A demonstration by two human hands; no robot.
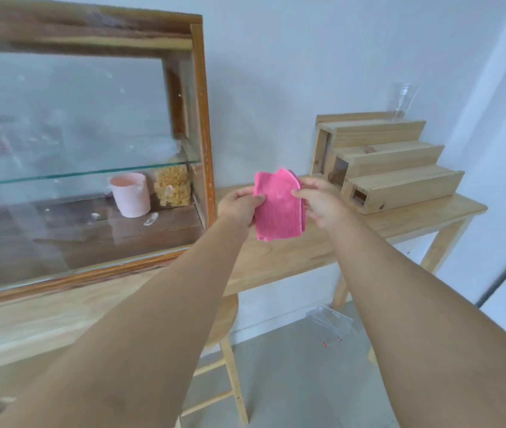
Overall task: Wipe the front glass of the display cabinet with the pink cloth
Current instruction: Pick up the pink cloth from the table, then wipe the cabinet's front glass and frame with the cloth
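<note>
Pink cloth: ribbed, matt terry; left of it the display cabinet shows worn varnished wood and smudged glass; beneath, pale smooth wooden bench

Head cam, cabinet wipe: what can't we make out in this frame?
- Display cabinet: its left part is cut off by the frame edge.
- Front glass: hazy with reflections, so upper-shelf contents are unreadable.
- Pink cloth: folded, side edges covered by left hand and right hand.
- Clear object on the wooden steps: too faint to identify.
</note>
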